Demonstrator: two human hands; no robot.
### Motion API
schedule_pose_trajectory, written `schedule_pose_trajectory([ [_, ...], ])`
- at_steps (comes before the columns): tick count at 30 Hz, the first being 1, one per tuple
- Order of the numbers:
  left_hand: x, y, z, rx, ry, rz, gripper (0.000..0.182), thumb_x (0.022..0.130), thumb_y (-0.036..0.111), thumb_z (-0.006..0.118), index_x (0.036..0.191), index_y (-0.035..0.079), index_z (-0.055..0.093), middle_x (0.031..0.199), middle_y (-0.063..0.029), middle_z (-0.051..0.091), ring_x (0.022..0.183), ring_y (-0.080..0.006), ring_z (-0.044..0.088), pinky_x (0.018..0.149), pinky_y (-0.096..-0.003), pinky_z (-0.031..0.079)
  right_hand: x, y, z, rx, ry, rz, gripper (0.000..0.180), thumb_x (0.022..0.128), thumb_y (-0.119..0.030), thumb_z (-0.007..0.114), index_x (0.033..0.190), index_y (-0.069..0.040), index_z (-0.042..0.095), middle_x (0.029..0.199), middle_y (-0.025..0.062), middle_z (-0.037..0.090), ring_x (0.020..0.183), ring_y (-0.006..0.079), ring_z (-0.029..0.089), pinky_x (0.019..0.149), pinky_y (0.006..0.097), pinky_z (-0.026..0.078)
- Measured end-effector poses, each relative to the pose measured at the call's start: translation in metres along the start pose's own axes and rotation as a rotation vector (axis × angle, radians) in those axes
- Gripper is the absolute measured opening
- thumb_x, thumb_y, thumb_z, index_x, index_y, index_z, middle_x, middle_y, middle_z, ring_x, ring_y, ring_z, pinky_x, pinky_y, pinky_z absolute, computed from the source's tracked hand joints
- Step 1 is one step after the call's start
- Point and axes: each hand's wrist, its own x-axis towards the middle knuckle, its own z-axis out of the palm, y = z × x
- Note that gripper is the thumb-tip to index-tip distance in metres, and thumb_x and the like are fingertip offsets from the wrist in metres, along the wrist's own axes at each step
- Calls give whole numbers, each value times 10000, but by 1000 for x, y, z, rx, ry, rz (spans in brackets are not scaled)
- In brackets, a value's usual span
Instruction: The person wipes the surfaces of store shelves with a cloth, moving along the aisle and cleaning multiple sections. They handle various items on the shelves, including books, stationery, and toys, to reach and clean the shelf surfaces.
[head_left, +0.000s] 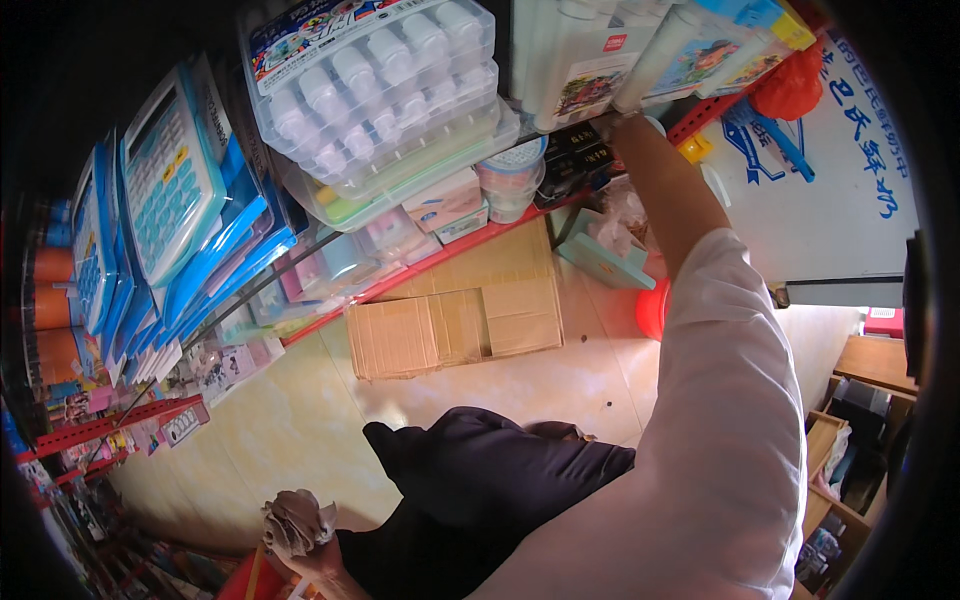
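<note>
At the lower left, my left hand (319, 564) grips a crumpled grey-brown cloth (296, 521), its folds bunched above the fingers. My right arm stretches up to the shelf at the top right. Only part of my right hand (616, 127) shows, in shade at the shelf edge, and its fingers are hidden. Just above it stands a clear plastic case of thick white tubes (581, 64) with a picture label. Dark boxes with light writing (576, 156) lie below and left of it, beside stacked round tubs (514, 176).
Stacked clear cases of white-capped bottles (375, 75) fill the upper shelf, with packaged calculators (176, 176) to their left. A flattened cardboard box (457, 319) lies on the tiled floor (300, 420). A red bin (652, 307) stands under my right arm. A white panel with blue writing (832, 232) borders the right.
</note>
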Motion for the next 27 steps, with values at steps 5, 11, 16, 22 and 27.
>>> schedule_pose_trajectory([
  [5, 6, -4, 17, -441, 467, 4, 303, 968, 387, 459, 1082, 123, 554, 1048, -43, 591, 984, -196, 551, 842, -364, 460, -61, 3, -25, 157, 238, 81, 247, 858, -166, 644, 1062, -27, 656, 1063, 116, 671, 956, 243, 644, 825, 365, 505],
  [11, 46, -4, 64, 152, -135, -387, 522, 937, 381, 548, 1311, 24, 475, 1216, -122, 553, 1144, -229, 503, 983, -391, 410, -222, -144, -21, 1014, -198, -373, 366, 835, -137, 690, 1181, -50, 608, 1188, 124, 583, 1021, 237, 600, 892, 346, 501],
  [16, 104, -60, 161, 984, -223, -281, 616, 987, 419, 449, 1387, -46, 391, 1377, -135, 461, 1264, -231, 435, 1067, -353, 339, -272, -253, -18, 1323, -576, -764, 910, 798, -242, 776, 1508, -121, 221, 1523, 188, 234, 1435, 347, 149, 1140, 454, 237],
  [22, 125, -83, 179, 845, -440, -272, 627, 1006, 476, 330, 1313, -55, 456, 1294, -156, 520, 1228, -241, 456, 1043, -353, 343, -269, -256, -10, 1303, -445, -632, 744, 812, -192, 733, 1435, -40, 356, 1472, 181, 329, 1407, 307, 251, 1113, 395, 285],
  [27, 142, -83, 203, 1031, -613, -379, 340, 935, 272, 617, 1141, 7, 565, 937, -54, 624, 835, -129, 590, 763, -266, 482, -282, -162, -28, 1790, -273, 273, 474, 853, -126, 625, 1301, -9, 523, 1244, 86, 584, 1183, 197, 519, 1015, 323, 394],
])
